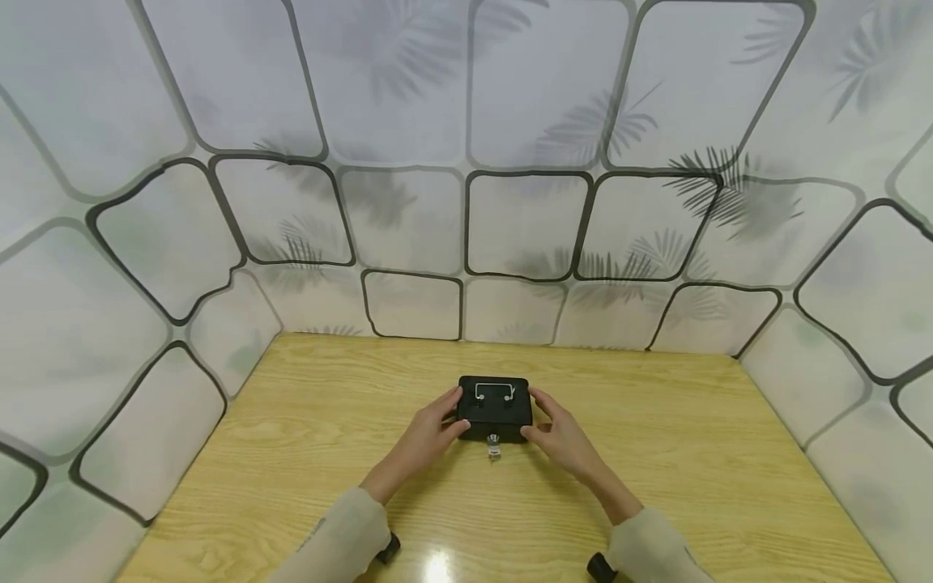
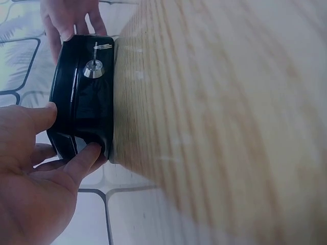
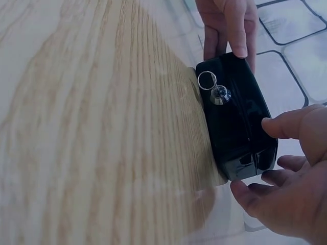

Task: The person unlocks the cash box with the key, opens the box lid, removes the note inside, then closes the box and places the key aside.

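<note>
A small black cash box [image 1: 496, 411] sits on the wooden table with its lid down. On the lid a wire handle [image 1: 494, 390] lies folded. A silver lock with a key and ring [image 2: 94, 68] juts from the front face. My left hand [image 1: 430, 431] grips the box's left side, its thumb at the front corner and its fingers along the side. From the opposite side my right hand [image 1: 564, 437] holds the box in the same way, thumb near the front right corner. Both wrist views show fingertips touching the box's ends; some fingers are partly hidden behind it.
The light wooden tabletop [image 1: 328, 389] stretches around the box on all sides. A pale curtain [image 1: 408, 219] with a dark grid and leaf pattern closes off the back and both sides. Dark wrist devices [image 1: 602, 567] show under the sleeves.
</note>
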A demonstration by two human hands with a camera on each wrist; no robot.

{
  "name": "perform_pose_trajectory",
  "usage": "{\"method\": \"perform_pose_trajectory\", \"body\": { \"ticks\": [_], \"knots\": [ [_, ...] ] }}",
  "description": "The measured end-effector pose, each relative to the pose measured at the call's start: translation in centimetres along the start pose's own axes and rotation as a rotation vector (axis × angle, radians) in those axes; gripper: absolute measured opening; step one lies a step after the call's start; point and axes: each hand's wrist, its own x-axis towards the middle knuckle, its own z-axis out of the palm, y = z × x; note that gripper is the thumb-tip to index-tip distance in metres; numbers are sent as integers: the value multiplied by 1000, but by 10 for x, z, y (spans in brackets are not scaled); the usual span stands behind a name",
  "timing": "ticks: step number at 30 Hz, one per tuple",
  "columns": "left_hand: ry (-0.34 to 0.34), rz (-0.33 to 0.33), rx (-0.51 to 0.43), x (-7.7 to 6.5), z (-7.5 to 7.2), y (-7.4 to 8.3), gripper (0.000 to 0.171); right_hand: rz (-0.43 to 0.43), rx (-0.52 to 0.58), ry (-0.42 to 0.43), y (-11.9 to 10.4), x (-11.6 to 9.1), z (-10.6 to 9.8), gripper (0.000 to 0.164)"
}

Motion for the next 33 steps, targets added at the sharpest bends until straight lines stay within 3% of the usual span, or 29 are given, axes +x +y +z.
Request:
{"method": "perform_pose_trajectory", "body": {
  "ticks": [20, 33],
  "knots": [
    [4, 13, -19, 2, 0, -3, 64, -16, 39, -55, 4, 1, 2, 72],
    [-16, -6, -30, 2, -2, 1, 64, -47, 0, -29, -2, 2, 0, 69]
  ]
}}
